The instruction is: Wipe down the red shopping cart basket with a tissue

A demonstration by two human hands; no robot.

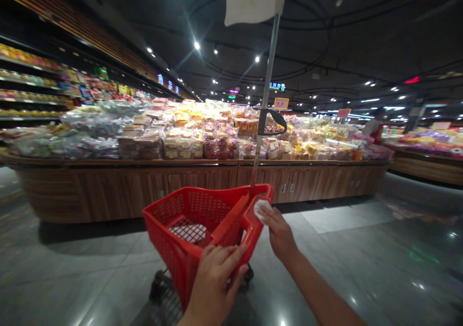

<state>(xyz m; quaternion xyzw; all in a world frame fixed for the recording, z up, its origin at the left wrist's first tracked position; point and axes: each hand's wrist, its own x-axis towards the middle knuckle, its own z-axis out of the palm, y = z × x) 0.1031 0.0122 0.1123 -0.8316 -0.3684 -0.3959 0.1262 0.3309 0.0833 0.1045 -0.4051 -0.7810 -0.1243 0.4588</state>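
A red plastic shopping cart (188,220) stands on the floor just in front of me, its basket bare inside. My left hand (215,280) is curled over the cart's near rim and grips it. My right hand (277,229) presses a small white cloth (261,207) against the cart's right handle corner, fingers closed on the cloth. A metal pole (265,92) rises from that corner and carries a white flag (253,0) at the top.
A long wooden display island (126,186) piled with packaged bread and snacks runs across ahead. Shelves of goods line the left wall (29,85). A second display (427,164) and a person in red (374,128) stand at the far right. Grey glossy floor (361,249) lies around.
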